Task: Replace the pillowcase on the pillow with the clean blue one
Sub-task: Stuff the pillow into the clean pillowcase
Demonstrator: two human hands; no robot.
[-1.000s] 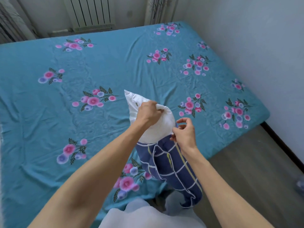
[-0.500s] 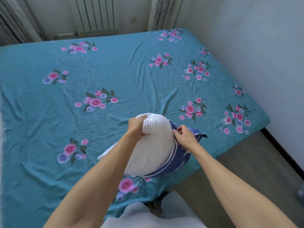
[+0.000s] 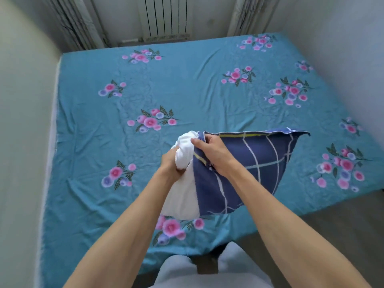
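A white pillow (image 3: 182, 196) is held above the near part of the bed, its right part inside a dark blue checked pillowcase (image 3: 255, 163) with white and yellow lines. My left hand (image 3: 171, 163) grips the bunched white end of the pillow that sticks out at the left. My right hand (image 3: 209, 150) grips the open edge of the pillowcase right beside it. The case stretches to the right and bulges over the pillow inside.
The bed (image 3: 187, 96) has a teal sheet with pink flower prints and fills most of the view. Walls close it in on the left and right. A radiator (image 3: 166, 17) and curtains stand behind it. Grey floor (image 3: 342, 235) shows at the lower right.
The pillow and case have swung from hanging down to lying sideways, case to the right. More of the pillow is covered by the case. The view has lifted and widened.
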